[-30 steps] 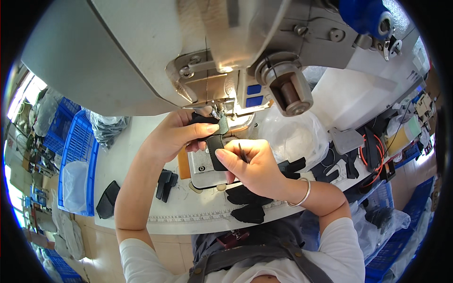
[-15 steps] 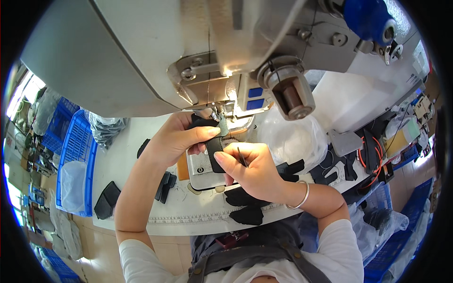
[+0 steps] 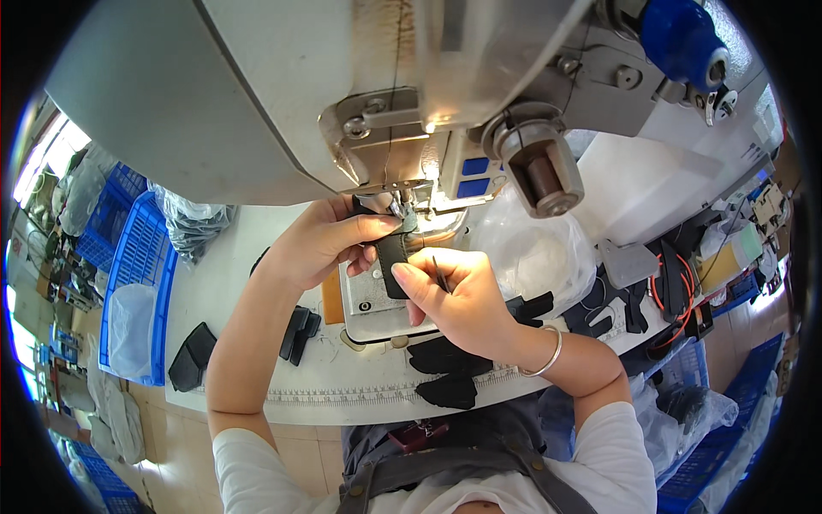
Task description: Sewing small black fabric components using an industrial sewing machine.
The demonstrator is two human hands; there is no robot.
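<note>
Under the needle area of a sewing machine (image 3: 390, 141), a black stitched strip (image 3: 392, 261) lies over the metal bed plate (image 3: 370, 306). My left hand (image 3: 330, 244) pinches the strip's far part beside the presser foot, its thumb by a small grey-green patch (image 3: 409, 218). Close to the strip's near right edge is my right hand (image 3: 462, 300), thumb and forefinger touching it. A thin dark pointed tool (image 3: 440, 276) is tucked in that hand's fingers; its exact kind is unclear. Both hands hide parts of the strip.
Black cut pieces (image 3: 447, 390) lie near the table's front edge, with more black pieces (image 3: 300, 334) left of the plate. A clear plastic bag (image 3: 539, 257) sits right of the needle. Blue crates (image 3: 137, 291) flank the table. A thread bobbin (image 3: 541, 176) hangs off the machine.
The black strip and both hands have shifted slightly away from me, toward the needle. The machine appears a little farther right as the view moves. Both grips look the same.
</note>
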